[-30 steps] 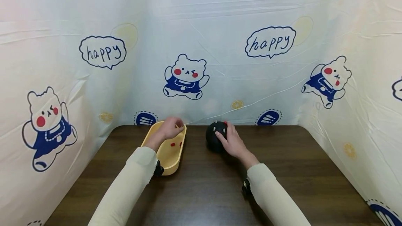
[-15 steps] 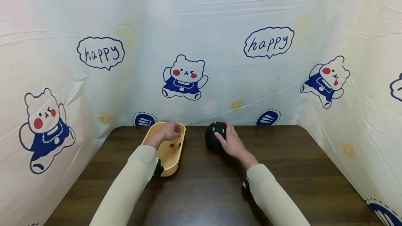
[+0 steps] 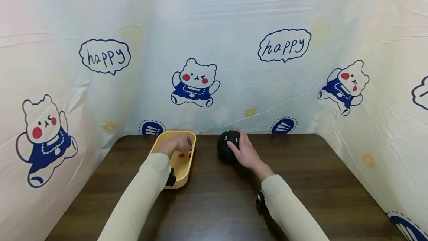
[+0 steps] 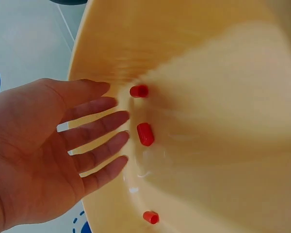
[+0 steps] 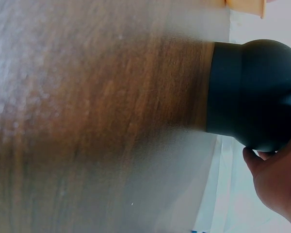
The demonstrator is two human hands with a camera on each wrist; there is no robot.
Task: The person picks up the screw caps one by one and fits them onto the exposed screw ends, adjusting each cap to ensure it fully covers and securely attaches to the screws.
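Observation:
Inside the pale yellow oblong tray (image 3: 178, 182) is my left hand (image 3: 175, 144), reaching toward its far end. The left wrist view shows its fingers spread and nearly straight, with nothing held. Just past the fingertips lie two small red caps (image 4: 145, 134); another small red cap (image 4: 151, 217) rests farther along the tray floor. My right hand (image 3: 248, 155) grips the side of a black ball-shaped object (image 3: 223, 151), thumb toward its front. Short metallic pegs (image 3: 226, 137) stick up from its top, and a red piece (image 3: 237, 131) shows beside the fingers. Its wide round base (image 5: 224, 90) sits on the table.
Both things stand near the back edge of a dark wood table (image 3: 214, 211), the tray left of the black ball. Behind and along both sides hangs a pale printed curtain (image 3: 234, 29) with bears and "happy" bubbles.
My left hand has come down from above the tray's far rim into the tray. The right hand keeps its grip on the black ball. The head view has shifted slightly.

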